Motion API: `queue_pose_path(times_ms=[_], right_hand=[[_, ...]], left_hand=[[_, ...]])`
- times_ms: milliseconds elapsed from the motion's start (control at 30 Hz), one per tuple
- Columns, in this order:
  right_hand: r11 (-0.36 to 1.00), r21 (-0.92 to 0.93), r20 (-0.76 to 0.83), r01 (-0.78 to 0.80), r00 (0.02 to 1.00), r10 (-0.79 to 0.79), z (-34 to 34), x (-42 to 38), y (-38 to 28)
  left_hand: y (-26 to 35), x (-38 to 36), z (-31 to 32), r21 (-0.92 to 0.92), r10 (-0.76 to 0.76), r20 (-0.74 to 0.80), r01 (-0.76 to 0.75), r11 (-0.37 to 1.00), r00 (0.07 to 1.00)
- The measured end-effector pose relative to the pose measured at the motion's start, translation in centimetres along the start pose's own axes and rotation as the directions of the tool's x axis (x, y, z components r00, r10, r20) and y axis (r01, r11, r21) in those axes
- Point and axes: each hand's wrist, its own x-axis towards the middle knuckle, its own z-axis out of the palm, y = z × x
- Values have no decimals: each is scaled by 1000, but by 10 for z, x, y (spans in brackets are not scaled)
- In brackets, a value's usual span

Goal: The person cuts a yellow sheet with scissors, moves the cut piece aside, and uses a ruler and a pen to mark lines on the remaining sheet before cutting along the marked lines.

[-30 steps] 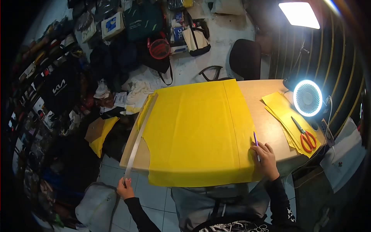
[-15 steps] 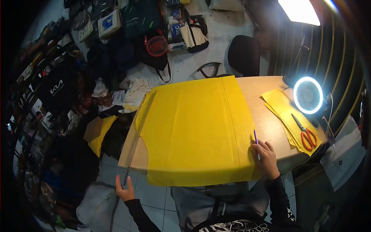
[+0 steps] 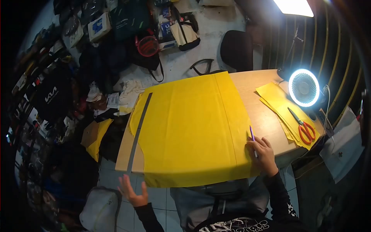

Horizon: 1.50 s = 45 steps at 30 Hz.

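A large yellow cloth covers much of the wooden table and hangs over its front edge. Near its right edge a thin line runs down the cloth. A long dark metal ruler lies along the left side, partly on the cloth. Just below the ruler's near end, my left hand is empty, fingers spread, not touching it. My right hand rests at the cloth's lower right and is closed around a purple and white pen, which points up and away.
Orange-handled scissors lie on folded yellow pieces at the right. Behind them stands a lit round fan with cables. A black chair is beyond the table, and a covered seat stands at the lower left.
My left hand has moved right and its fingers have spread. The ruler, tilted before, now lies flat. My right hand still holds the pen. The whole view has shifted slightly.
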Motion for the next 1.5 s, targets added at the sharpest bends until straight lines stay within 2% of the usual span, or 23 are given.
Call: queue_pose_path(times_ms=[167,233,300,400,433,500,533,600,633,700,733,767,800,833,933,1000,1033,1133,1167,1267,1367,1467,1500], right_hand=[[999,11,-11,32,999,-32,0,-2,6],[996,87,-12,5,1000,-4,-2,0,10],[987,159,53,-6,999,-2,-5,0,24],[990,-127,111,62,993,-48,-17,22,57],[977,-195,199,90,979,-50,-25,29,70],[940,-292,338,178,938,-73,-34,40,89],[919,-321,318,227,940,-122,-33,41,98],[953,-267,393,142,919,-27,-43,42,112],[959,-277,418,65,906,60,-55,45,108],[958,-285,257,25,965,51,-69,39,127],[945,-321,224,-64,964,141,-83,37,130],[872,-406,40,-275,947,317,-100,26,146],[777,-530,-19,-341,920,391,-105,18,158],[727,-600,-25,-334,916,401,-114,6,168],[728,-501,-37,-468,852,522,-129,-13,171],[766,-466,-19,-443,871,492,-130,-27,177],[781,-436,-20,-447,873,488,-129,-31,179],[826,-316,-66,-467,879,472,-125,-40,195],[839,-270,-92,-473,880,467,-123,-41,201],[789,-323,-31,-522,840,542,-134,-29,188],[778,-402,-77,-483,865,496,-129,-26,184],[765,-434,-47,-476,860,508,-130,-24,180],[774,-416,-34,-478,858,512,-130,-25,186]], left_hand=[[103,-21,17,-334,275,190,-201,921,942],[146,-14,25,-464,332,187,-214,859,925],[181,-6,32,-535,436,179,-285,796,882],[222,-2,30,-695,564,83,-358,623,822],[232,-9,26,-777,586,72,-323,540,807],[250,-24,19,-907,629,48,-230,353,776],[256,-37,19,-939,646,130,-115,323,752],[255,-76,18,-951,681,295,133,280,670],[255,-89,18,-883,676,468,334,330,569],[250,-114,25,-611,628,732,663,433,265],[243,-136,38,-439,580,784,858,267,221],[230,-167,57,-221,537,831,972,75,147],[218,-190,77,0,505,860,990,-142,72],[205,-202,94,65,520,853,980,-186,42],[189,-191,101,-4,502,854,966,-259,138],[188,-172,101,-67,466,862,955,-288,201],[188,-164,101,-66,471,850,935,-349,236],[188,-147,105,-141,424,854,920,-365,300],[187,-144,106,-110,430,845,889,-444,319],[191,-142,102,-86,393,844,814,-574,366],[191,-160,105,-63,353,873,795,-603,337],[208,-151,78,5,361,878,747,-665,316],[207,-152,82,69,448,816,709,-702,364]])
